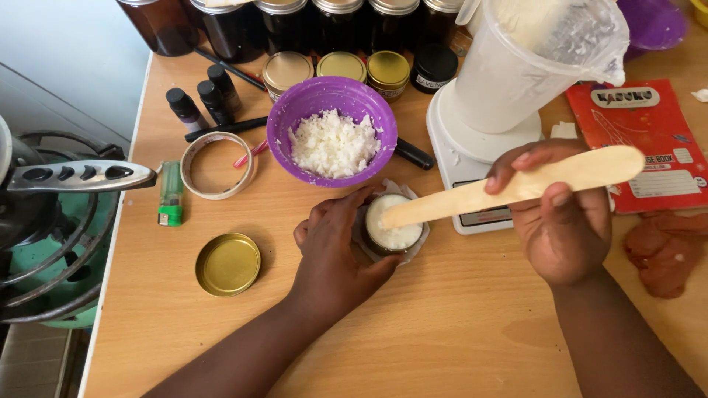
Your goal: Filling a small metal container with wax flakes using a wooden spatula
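My left hand (333,245) wraps around a small dark jar (394,230) filled with white wax, which stands on a wooden table (442,332). My right hand (562,221) grips a flat wooden spatula (516,184) whose tip rests on the white fill in the jar. Just behind the jar sits a purple bowl (295,129) holding white wax flakes (333,144). A gold lid (228,264) lies flat on the table left of my left hand.
A white scale (463,155) carries a large plastic jug (516,66). Small gold-lidded tins (343,66), dropper bottles (199,99), a tape roll (217,166), a green lighter (170,195) and dark jars (295,22) fill the back. A red exercise book (649,140) lies right; a stove (44,243) stands left.
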